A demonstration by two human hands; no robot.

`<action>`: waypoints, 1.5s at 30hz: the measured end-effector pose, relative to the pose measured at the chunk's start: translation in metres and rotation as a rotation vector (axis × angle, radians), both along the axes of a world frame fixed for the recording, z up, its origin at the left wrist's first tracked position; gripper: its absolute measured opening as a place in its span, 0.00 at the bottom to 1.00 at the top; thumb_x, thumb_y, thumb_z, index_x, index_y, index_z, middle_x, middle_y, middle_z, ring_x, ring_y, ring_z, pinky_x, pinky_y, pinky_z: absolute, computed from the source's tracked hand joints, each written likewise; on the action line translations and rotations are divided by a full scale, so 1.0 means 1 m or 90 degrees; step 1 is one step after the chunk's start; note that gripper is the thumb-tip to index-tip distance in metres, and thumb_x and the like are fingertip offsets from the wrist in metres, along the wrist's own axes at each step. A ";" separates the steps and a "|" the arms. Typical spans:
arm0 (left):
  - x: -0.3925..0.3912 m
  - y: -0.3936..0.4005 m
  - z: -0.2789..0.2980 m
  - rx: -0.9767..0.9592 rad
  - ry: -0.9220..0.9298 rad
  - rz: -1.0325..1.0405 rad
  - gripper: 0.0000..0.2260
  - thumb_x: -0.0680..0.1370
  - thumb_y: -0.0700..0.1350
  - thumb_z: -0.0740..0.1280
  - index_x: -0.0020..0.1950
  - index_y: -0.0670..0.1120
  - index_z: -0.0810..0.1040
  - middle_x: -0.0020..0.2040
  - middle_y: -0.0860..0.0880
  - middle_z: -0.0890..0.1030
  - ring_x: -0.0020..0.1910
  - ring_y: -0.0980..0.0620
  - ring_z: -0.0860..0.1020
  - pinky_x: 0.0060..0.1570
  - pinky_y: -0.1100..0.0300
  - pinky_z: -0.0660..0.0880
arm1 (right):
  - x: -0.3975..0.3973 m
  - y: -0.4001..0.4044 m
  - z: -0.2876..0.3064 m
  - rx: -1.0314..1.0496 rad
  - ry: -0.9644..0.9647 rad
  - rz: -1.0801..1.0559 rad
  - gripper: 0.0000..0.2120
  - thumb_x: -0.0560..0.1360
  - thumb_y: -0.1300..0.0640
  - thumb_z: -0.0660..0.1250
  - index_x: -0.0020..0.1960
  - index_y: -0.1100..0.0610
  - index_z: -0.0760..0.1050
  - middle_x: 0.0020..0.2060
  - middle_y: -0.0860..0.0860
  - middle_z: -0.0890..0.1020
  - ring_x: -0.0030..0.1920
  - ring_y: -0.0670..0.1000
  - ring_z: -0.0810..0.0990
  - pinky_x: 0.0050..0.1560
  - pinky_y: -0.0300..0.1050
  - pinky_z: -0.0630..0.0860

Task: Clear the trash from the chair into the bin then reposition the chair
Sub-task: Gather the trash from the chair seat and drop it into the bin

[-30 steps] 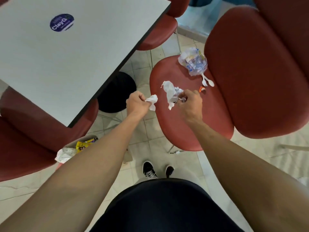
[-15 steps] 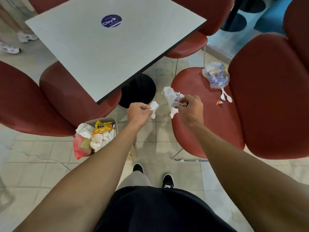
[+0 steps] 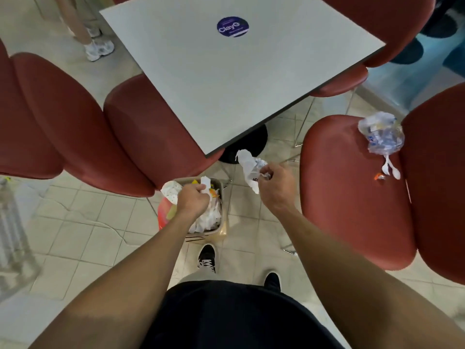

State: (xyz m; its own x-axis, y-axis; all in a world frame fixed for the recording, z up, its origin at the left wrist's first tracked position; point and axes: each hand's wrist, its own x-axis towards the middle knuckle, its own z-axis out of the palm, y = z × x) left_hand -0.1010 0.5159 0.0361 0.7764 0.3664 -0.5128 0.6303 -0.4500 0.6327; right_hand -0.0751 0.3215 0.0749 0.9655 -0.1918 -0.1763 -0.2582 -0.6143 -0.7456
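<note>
Arms reached forward and down; the left hand (image 3: pixel 193 201) hovered over the bin (image 3: pixel 222 226), fingers curled round a small white paper scrap (image 3: pixel 206 183). The right hand (image 3: pixel 275 188) pinched a crumpled white wrapper (image 3: pixel 247 163) above the floor, beside the chair (image 3: pixel 352 197). The table (image 3: pixel 226 79) bore a round sticker (image 3: pixel 232 26) reading "ClayG". A plastic bag (image 3: pixel 382 134) and white cutlery (image 3: pixel 390 168) lay on the seat.

Bright, even overhead light; soft shadows under the grey square table (image 3: pixel 226 84). Edges bow, perhaps slightly blurred far left.
</note>
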 end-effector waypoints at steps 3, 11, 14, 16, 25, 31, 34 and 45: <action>-0.002 0.030 -0.012 0.005 0.035 0.000 0.21 0.73 0.37 0.64 0.66 0.44 0.76 0.62 0.45 0.79 0.55 0.47 0.78 0.49 0.63 0.72 | -0.001 0.046 -0.016 0.020 0.034 0.014 0.07 0.74 0.64 0.66 0.49 0.55 0.78 0.50 0.53 0.77 0.48 0.50 0.78 0.44 0.36 0.74; -0.010 0.079 -0.038 -0.017 0.111 -0.072 0.21 0.72 0.39 0.65 0.66 0.46 0.76 0.65 0.46 0.76 0.61 0.46 0.76 0.62 0.55 0.72 | -0.016 0.118 -0.043 -0.017 0.111 0.034 0.07 0.72 0.65 0.66 0.49 0.59 0.79 0.48 0.52 0.73 0.44 0.48 0.73 0.40 0.30 0.64; -0.014 0.083 -0.048 -0.044 0.134 -0.119 0.21 0.73 0.39 0.65 0.66 0.45 0.76 0.67 0.45 0.74 0.65 0.47 0.73 0.66 0.57 0.69 | -0.024 0.128 -0.056 -0.029 0.148 0.040 0.08 0.72 0.66 0.65 0.49 0.59 0.79 0.48 0.53 0.73 0.42 0.48 0.72 0.38 0.31 0.63; -0.015 0.084 -0.056 -0.064 0.150 -0.139 0.22 0.73 0.38 0.65 0.67 0.45 0.75 0.67 0.45 0.74 0.65 0.47 0.73 0.64 0.58 0.70 | -0.029 0.130 -0.065 -0.030 0.172 0.042 0.09 0.72 0.67 0.64 0.49 0.59 0.80 0.47 0.53 0.73 0.43 0.50 0.73 0.36 0.32 0.64; -0.034 0.082 -0.095 -0.085 0.186 -0.187 0.24 0.74 0.41 0.66 0.70 0.49 0.71 0.68 0.47 0.72 0.62 0.48 0.74 0.55 0.60 0.73 | -0.047 0.123 -0.116 -0.072 0.304 0.136 0.13 0.74 0.64 0.65 0.57 0.58 0.78 0.52 0.54 0.73 0.48 0.52 0.75 0.44 0.31 0.67; -0.045 0.084 -0.093 -0.064 0.155 -0.177 0.22 0.75 0.42 0.66 0.70 0.49 0.71 0.69 0.48 0.72 0.63 0.49 0.74 0.54 0.64 0.71 | -0.047 0.125 -0.115 -0.010 0.373 0.178 0.26 0.71 0.64 0.63 0.68 0.52 0.70 0.63 0.56 0.75 0.59 0.57 0.76 0.57 0.48 0.77; -0.045 0.081 -0.086 -0.050 0.131 -0.152 0.21 0.74 0.40 0.67 0.67 0.49 0.74 0.66 0.47 0.74 0.59 0.49 0.75 0.50 0.65 0.71 | -0.048 0.121 -0.110 -0.022 0.363 0.194 0.29 0.71 0.62 0.62 0.72 0.50 0.67 0.63 0.55 0.76 0.59 0.57 0.77 0.58 0.51 0.77; -0.023 0.015 -0.034 -0.001 0.039 -0.193 0.18 0.73 0.39 0.67 0.63 0.48 0.77 0.60 0.47 0.78 0.55 0.47 0.77 0.55 0.60 0.72 | -0.043 0.052 -0.067 0.049 0.269 0.119 0.21 0.73 0.61 0.66 0.65 0.54 0.74 0.60 0.56 0.79 0.58 0.54 0.78 0.58 0.41 0.73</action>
State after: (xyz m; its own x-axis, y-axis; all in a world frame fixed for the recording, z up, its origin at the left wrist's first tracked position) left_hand -0.1236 0.5304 0.0022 0.8175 0.1224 -0.5628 0.5050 -0.6219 0.5984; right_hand -0.1179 0.3736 0.0077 0.8228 0.0076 -0.5682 -0.4391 -0.6262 -0.6442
